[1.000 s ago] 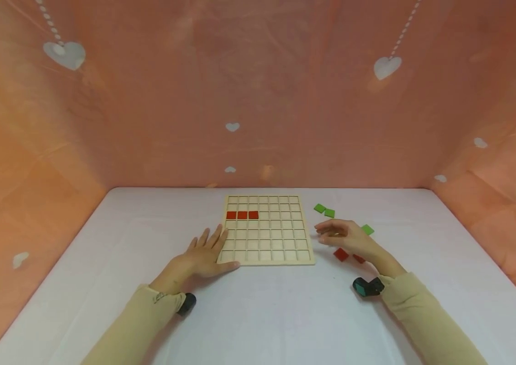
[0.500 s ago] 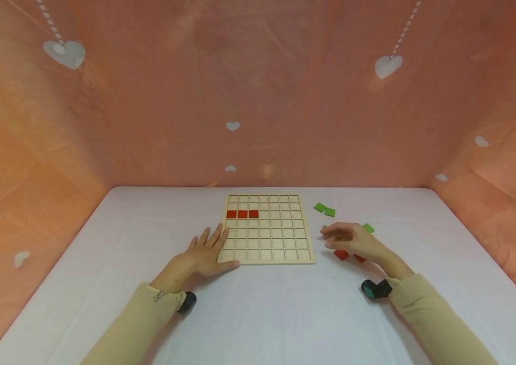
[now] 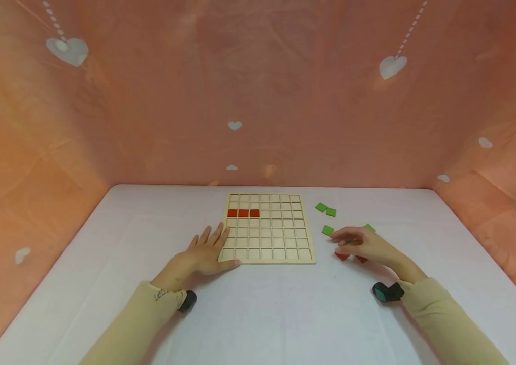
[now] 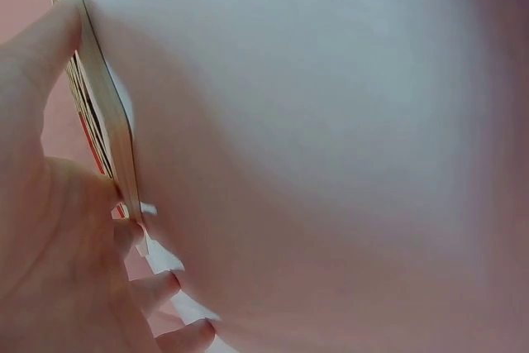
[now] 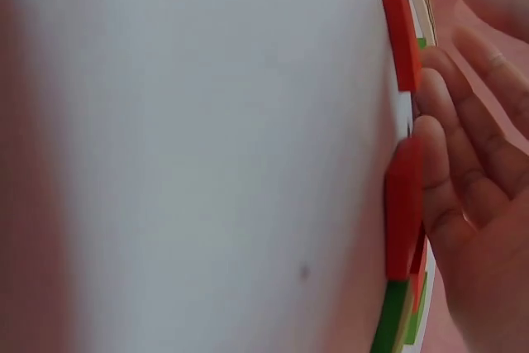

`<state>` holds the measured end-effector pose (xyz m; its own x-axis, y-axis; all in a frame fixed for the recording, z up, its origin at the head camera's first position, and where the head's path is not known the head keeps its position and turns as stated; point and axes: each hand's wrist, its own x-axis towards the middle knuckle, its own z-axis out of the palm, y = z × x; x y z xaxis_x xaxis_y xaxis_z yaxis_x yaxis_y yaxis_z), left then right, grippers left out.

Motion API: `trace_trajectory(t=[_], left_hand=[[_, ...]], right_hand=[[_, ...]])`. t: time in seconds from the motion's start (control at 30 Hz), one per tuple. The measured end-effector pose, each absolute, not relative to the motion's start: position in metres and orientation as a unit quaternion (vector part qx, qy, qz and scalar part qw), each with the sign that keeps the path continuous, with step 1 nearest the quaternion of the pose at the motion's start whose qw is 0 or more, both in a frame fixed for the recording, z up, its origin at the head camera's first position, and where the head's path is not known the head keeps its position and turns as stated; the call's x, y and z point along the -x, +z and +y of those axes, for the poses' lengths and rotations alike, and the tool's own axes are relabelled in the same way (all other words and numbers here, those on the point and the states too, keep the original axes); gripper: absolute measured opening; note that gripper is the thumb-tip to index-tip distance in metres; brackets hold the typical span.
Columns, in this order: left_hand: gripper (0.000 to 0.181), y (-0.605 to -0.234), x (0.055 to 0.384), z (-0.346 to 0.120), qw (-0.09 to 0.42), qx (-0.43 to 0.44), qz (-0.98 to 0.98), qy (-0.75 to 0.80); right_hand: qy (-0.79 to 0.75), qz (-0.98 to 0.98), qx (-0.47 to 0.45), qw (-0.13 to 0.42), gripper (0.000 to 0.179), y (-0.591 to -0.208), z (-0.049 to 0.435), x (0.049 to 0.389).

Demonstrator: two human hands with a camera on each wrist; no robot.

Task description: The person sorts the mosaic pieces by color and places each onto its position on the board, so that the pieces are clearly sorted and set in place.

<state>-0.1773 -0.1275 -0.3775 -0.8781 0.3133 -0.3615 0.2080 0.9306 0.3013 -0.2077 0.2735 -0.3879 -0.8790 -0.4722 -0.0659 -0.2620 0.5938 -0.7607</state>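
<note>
My left hand (image 3: 198, 258) lies with fingers spread at the near left corner of a pale wooden grid board (image 3: 285, 232). In the left wrist view its thumb touches the board's edge (image 4: 111, 113). A row of red square tiles (image 3: 243, 213) sits in the board's cells at the left. Right of the board, my right hand (image 3: 372, 247) hovers low over loose tiles, fingers loosely bent, thumb apart from them. Beneath it are red tiles (image 3: 342, 256), partly covered. The right wrist view shows its fingertips close to a red tile (image 5: 403, 212), with nothing between thumb and fingers.
One green tile (image 3: 328, 230) lies by the right fingertips, and another green tile (image 3: 369, 228) shows behind that hand. Two more green tiles (image 3: 326, 209) lie beyond, near the board's far right corner. A white cloth covers the table (image 3: 258, 314); orange fabric (image 3: 258, 91) hangs around it.
My right hand has moved right and slightly nearer, away from the board and over the red tiles, uncovering a green tile. The left hand stays in place.
</note>
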Motion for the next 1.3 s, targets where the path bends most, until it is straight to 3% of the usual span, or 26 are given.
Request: trace_trajectory(t=[0.5,1.3], left_hand=[[0.094,-0.379,0.178,-0.129,0.207,-0.133,0.960,0.131],[0.093,-0.381,0.179,-0.128,0.205,-0.138,0.960,0.132]], right_hand=[[-0.365,0.885,0.230,0.173,0.034,-0.388,0.286,0.204],[-0.344,0.909,0.189,0.143,0.034,-0.390,0.283,0.200]])
